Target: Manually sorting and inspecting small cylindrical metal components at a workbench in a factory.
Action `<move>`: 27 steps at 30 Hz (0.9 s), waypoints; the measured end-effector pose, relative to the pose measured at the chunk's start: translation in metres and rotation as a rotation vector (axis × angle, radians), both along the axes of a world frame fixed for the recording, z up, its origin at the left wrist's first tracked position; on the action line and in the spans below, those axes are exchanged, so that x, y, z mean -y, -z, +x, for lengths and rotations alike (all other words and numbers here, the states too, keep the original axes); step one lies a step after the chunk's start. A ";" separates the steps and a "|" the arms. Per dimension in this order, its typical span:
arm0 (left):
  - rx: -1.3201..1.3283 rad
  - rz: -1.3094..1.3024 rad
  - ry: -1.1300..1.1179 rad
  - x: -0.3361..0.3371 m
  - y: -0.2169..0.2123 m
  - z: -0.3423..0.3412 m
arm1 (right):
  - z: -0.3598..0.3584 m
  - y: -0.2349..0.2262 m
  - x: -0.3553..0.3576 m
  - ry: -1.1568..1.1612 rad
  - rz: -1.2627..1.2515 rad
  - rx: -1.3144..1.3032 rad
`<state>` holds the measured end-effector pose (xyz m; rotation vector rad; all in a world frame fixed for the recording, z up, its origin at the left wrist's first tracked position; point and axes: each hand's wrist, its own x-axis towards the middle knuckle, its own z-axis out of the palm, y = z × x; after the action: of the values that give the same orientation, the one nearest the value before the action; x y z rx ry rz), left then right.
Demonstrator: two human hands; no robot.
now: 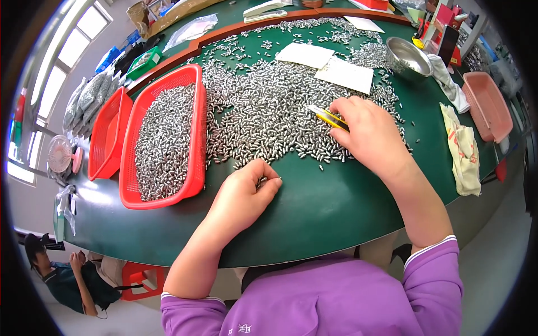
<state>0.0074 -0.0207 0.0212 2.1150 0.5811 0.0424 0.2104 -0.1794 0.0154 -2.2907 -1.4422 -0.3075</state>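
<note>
My right hand point(371, 133) grips a yellow-and-black utility knife point(333, 119), its blade end pointing left over a wide spread of small silver metal pieces point(263, 112). Near the front edge of that spread my left hand point(246, 189) is curled, thumb against fingers. A few of the small metal pieces show inside its curl; how many is hidden. To the left of my left hand stands a red plastic basket point(196, 140), filled with the same kind of pieces. White paper sheets point(344, 75) lie on the spread beyond my right hand.
An empty-looking red basket point(106, 147) is further left. A metal bowl point(409, 57), white cloth glove point(450, 84), cream cloth glove point(463, 148) and pink basket point(486, 106) are on the right. A brown wooden rim point(230, 35) borders the green table point(336, 207). Another person point(70, 280) sits lower left.
</note>
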 end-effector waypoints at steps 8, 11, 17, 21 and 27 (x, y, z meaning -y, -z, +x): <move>-0.066 0.141 -0.016 0.007 -0.001 -0.005 | -0.021 -0.021 -0.009 0.024 0.170 -0.212; -0.057 0.168 0.003 0.009 -0.003 -0.004 | -0.039 -0.017 -0.003 -0.211 0.083 -0.425; -0.092 0.217 0.036 0.010 -0.009 -0.004 | -0.061 -0.006 0.000 -0.250 -0.119 -0.238; -0.071 0.240 0.035 0.009 -0.007 -0.006 | -0.062 0.002 -0.002 -0.271 -0.129 -0.194; -0.067 0.234 0.037 0.009 -0.003 -0.004 | -0.064 0.008 -0.002 -0.340 -0.071 -0.256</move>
<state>0.0029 -0.0295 0.0241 2.3619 0.6008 0.0190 0.1461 -0.1772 0.0070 -1.9997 -1.6880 0.1349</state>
